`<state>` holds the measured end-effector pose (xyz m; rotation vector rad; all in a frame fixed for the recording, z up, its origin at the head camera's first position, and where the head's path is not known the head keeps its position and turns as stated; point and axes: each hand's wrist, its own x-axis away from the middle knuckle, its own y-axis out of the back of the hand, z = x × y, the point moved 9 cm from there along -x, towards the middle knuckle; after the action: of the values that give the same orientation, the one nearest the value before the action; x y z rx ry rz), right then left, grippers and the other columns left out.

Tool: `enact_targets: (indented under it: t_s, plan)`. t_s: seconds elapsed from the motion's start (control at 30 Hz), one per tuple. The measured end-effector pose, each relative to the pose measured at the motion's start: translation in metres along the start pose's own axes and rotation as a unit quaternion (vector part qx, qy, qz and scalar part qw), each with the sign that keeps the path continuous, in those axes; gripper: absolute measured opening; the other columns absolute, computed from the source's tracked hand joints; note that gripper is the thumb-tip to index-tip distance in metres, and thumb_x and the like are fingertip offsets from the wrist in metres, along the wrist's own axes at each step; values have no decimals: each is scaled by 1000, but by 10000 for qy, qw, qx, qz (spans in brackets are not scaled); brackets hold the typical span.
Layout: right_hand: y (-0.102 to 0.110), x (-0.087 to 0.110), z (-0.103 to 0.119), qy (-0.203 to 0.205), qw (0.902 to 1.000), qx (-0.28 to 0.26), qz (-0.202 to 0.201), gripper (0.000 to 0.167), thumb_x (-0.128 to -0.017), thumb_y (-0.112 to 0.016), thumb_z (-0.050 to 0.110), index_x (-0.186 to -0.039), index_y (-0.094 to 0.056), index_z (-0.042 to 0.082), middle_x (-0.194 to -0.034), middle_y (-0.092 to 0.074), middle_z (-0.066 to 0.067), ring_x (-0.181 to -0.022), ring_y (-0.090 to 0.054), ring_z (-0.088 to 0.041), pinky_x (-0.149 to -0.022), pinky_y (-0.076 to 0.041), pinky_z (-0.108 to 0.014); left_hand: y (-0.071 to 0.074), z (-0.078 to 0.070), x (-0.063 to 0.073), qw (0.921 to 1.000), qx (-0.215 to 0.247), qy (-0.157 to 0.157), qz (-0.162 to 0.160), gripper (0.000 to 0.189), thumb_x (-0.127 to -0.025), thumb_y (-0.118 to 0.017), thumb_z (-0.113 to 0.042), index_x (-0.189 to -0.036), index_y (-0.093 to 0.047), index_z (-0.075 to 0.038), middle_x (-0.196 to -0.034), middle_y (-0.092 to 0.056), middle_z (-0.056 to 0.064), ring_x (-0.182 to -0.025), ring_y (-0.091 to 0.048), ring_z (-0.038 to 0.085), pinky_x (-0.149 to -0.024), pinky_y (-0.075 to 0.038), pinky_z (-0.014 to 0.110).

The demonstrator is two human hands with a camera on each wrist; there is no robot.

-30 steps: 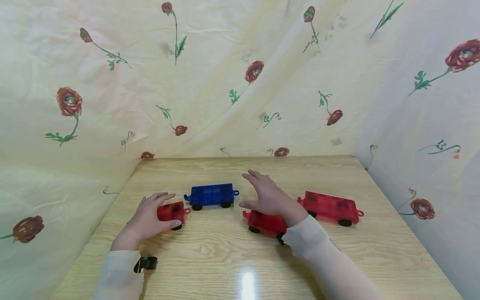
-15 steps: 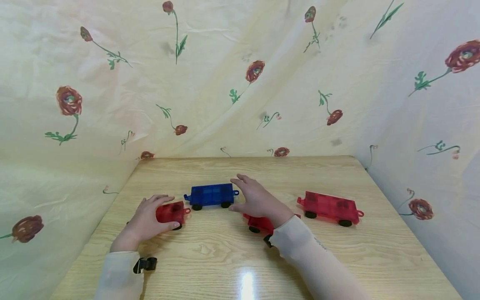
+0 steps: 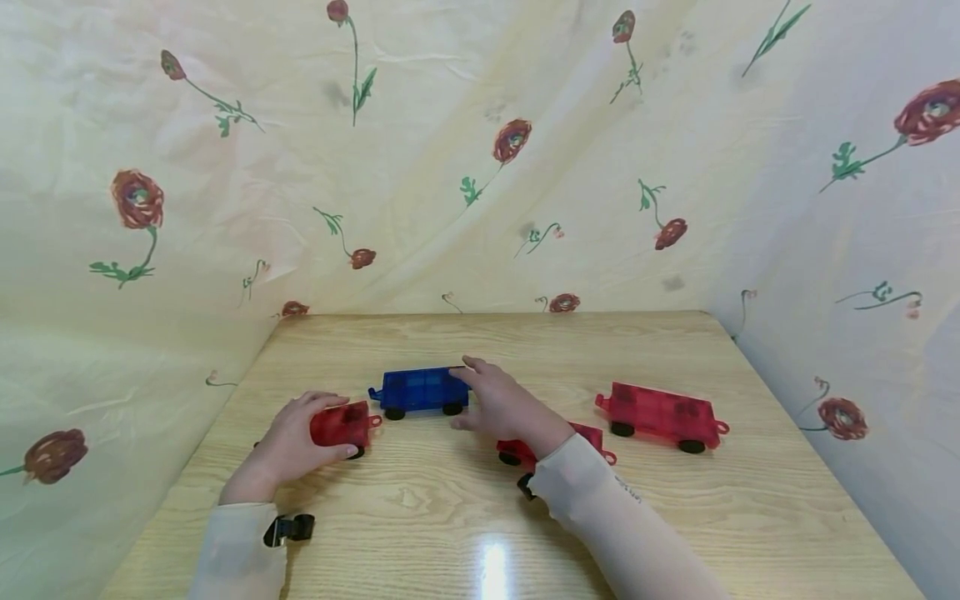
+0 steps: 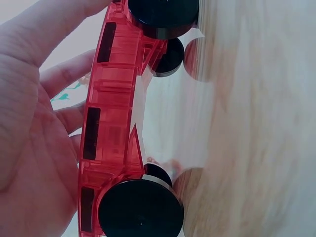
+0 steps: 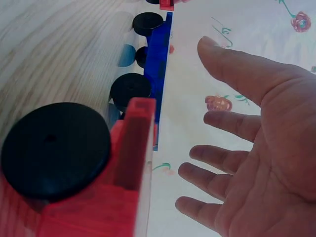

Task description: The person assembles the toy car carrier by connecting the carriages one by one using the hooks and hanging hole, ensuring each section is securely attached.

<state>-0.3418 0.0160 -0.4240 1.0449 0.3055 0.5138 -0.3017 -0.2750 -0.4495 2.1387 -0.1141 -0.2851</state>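
My left hand (image 3: 285,443) spans a red see-through toy train car (image 3: 343,423) at the left of the table, thumb on the near side and fingers on the far side. In the left wrist view this car (image 4: 111,98) has black wheels, which stand at the wooden surface. My right hand (image 3: 508,406) is over the right end of a blue toy train car (image 3: 420,390), fingers spread and holding nothing. In the right wrist view the fingers are apart from the blue car (image 5: 159,54). Partly under my right wrist stands a second red car (image 3: 591,433).
A third red toy train car (image 3: 660,412) stands farther right on the wooden table (image 3: 420,517). Flower-patterned cloth (image 3: 420,167) hangs behind the table and along both sides. Small hooks and rings stick out from the ends of the cars.
My right hand has moved left, from above the middle red car to the blue car's right end, uncovering that red car's right end. The left hand and the cars look almost still.
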Motion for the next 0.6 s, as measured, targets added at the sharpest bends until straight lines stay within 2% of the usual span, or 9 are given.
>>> enact_targets:
  t_s: [0.23, 0.4, 0.6]
  plan:
    - [-7, -2, -5, -38, 9998, 49, 192, 77, -91, -84, 35, -157, -50, 14, -171, -27, -13, -151, -36, -38, -115, -41, -53, -1, 2, -1, 10000, 95, -29, 0, 79, -77, -94, -46, -143, -64, -15, -140, -59, 10, -124, -56, 40, -92, -56, 60]
    - [-8, -2, -8, -160, 9990, 291, 290, 76, -92, -84, 37, -157, -51, 14, -169, -30, -14, -148, -42, -36, -115, -41, -51, -4, 2, -2, 10000, 71, -14, 22, 79, -77, -94, -45, -142, -64, -14, -139, -59, 11, -123, -55, 40, -92, -55, 60]
    - [-10, -2, -9, -154, 9990, 310, 299, 74, -92, -84, 35, -155, -53, 13, -166, -35, -15, -147, -43, -37, -115, -42, -51, -5, 2, -2, 10000, 2, 22, 68, 78, -77, -94, -45, -142, -64, -14, -140, -59, 13, -124, -54, 41, -92, -54, 61]
